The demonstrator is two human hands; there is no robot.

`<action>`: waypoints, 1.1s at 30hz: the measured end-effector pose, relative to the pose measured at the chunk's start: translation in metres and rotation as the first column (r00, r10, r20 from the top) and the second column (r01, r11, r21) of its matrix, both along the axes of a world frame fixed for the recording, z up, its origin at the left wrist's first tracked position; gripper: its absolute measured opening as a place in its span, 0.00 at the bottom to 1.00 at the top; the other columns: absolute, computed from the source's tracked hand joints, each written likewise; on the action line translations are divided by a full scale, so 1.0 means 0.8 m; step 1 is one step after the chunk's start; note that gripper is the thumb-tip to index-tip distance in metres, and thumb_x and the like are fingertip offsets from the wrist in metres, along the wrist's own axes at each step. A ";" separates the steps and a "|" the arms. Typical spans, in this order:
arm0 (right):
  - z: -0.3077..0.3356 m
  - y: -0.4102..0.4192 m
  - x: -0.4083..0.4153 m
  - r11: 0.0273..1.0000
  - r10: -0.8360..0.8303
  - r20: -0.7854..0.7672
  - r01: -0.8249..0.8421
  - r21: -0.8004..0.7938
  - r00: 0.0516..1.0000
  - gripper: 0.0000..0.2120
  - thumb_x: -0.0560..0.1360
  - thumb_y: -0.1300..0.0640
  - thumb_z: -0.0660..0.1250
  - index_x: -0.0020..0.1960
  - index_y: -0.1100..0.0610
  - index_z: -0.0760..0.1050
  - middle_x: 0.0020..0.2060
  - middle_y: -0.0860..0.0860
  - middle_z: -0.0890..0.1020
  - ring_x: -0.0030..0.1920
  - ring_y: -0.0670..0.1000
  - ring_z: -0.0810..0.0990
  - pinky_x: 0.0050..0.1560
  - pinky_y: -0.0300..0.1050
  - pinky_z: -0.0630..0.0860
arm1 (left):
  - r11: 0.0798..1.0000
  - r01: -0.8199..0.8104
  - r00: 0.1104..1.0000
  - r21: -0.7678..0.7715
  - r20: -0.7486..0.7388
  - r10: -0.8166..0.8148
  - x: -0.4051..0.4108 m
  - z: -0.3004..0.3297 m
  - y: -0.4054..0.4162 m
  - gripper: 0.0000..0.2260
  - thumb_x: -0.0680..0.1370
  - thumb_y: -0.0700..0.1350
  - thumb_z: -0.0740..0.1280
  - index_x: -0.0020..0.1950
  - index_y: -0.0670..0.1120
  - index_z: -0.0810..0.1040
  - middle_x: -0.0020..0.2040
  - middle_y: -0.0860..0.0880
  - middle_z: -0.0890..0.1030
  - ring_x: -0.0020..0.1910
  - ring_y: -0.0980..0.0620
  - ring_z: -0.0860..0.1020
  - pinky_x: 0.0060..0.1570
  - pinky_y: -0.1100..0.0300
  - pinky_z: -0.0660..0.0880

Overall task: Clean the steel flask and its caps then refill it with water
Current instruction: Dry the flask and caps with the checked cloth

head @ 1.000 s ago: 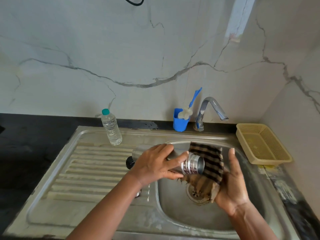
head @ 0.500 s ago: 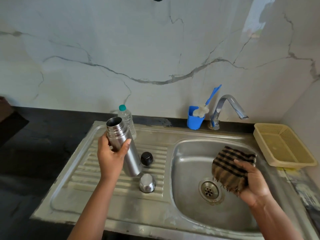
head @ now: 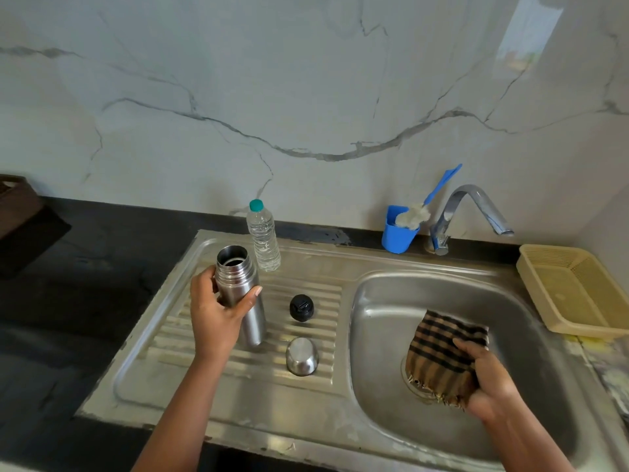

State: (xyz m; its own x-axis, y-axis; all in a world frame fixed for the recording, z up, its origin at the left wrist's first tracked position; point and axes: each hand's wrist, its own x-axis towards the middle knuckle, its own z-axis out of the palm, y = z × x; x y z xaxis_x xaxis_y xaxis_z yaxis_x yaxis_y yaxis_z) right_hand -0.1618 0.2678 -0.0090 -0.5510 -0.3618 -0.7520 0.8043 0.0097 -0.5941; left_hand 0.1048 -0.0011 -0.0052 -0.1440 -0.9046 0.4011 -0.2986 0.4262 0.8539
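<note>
The open steel flask (head: pixel 245 294) stands upright on the ribbed drainboard (head: pixel 326 294), mouth up, and my left hand (head: pixel 214 311) grips it just below the threaded neck. To its right lie the black inner cap (head: pixel 301 307) and, nearer me, the steel outer cap (head: pixel 301 356), dome side up. My right hand (head: pixel 490 383) holds a brown checked cloth (head: pixel 442 356) low inside the sink basin (head: pixel 381 352), over the drain.
A clear water bottle (head: pixel 263 238) with a green lid stands behind the flask. A blue cup (head: pixel 396 235) with a brush sits beside the tap (head: pixel 466 212). A beige basket (head: pixel 575 291) lies at the right. Dark counter (head: pixel 85 267) spreads to the left.
My left hand has carried the flask from above the basin, turned it upright and set it on the drainboard. My right hand with the cloth has sunk lower over the drain.
</note>
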 end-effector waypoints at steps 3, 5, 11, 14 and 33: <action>-0.010 -0.001 0.004 1.000 -0.005 0.027 0.004 0.029 1.000 0.16 0.79 0.58 0.62 0.66 0.61 0.74 0.53 0.62 0.84 0.53 0.62 0.81 0.46 0.56 0.78 | 1.000 0.002 1.000 0.018 -0.024 -0.001 0.004 -0.009 0.001 0.31 0.66 0.43 0.81 0.64 0.40 0.72 0.58 0.41 0.75 0.53 0.49 0.76 0.46 0.78 0.71; -0.016 -0.001 0.006 0.999 -0.011 0.037 0.010 0.045 0.999 0.17 0.79 0.58 0.62 0.67 0.61 0.74 0.57 0.63 0.82 0.54 0.62 0.81 0.45 0.55 0.78 | 1.000 0.014 0.999 0.027 -0.041 -0.013 0.007 -0.014 0.002 0.32 0.65 0.46 0.80 0.64 0.40 0.71 0.59 0.41 0.75 0.55 0.48 0.76 0.48 0.73 0.73; -0.026 -0.001 0.008 0.997 0.008 0.047 -0.012 0.076 0.999 0.17 0.79 0.57 0.63 0.66 0.61 0.74 0.57 0.62 0.82 0.54 0.62 0.81 0.45 0.56 0.78 | 0.998 0.025 0.998 0.066 -0.054 -0.021 0.012 -0.024 0.006 0.34 0.63 0.51 0.78 0.64 0.41 0.70 0.59 0.43 0.72 0.56 0.48 0.76 0.48 0.71 0.74; -0.028 -0.001 0.008 0.997 -0.008 0.040 0.005 0.072 0.999 0.17 0.79 0.57 0.63 0.67 0.60 0.74 0.56 0.62 0.82 0.53 0.62 0.82 0.45 0.56 0.78 | 0.996 0.020 0.999 0.086 -0.047 -0.016 0.013 -0.029 0.009 0.34 0.65 0.51 0.77 0.66 0.42 0.69 0.61 0.44 0.71 0.58 0.48 0.76 0.51 0.64 0.75; -0.030 0.010 0.013 0.995 -0.007 0.059 0.001 0.103 0.998 0.15 0.80 0.59 0.62 0.65 0.61 0.74 0.54 0.63 0.82 0.51 0.62 0.82 0.44 0.56 0.78 | 0.650 0.263 0.892 -0.713 0.437 0.118 -0.039 -0.029 0.079 0.23 0.75 0.57 0.70 0.64 0.45 0.71 0.64 0.41 0.67 0.62 0.42 0.72 0.60 0.46 0.75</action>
State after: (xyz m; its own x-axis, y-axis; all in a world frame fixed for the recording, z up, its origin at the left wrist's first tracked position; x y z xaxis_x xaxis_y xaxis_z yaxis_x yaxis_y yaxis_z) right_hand -0.1512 0.2760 -0.0328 -0.5053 -0.2792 -0.8165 0.8384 0.0652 -0.5411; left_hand 0.0735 0.0619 -0.0283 -0.5142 -0.3038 0.8020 -0.4682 0.8829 0.0343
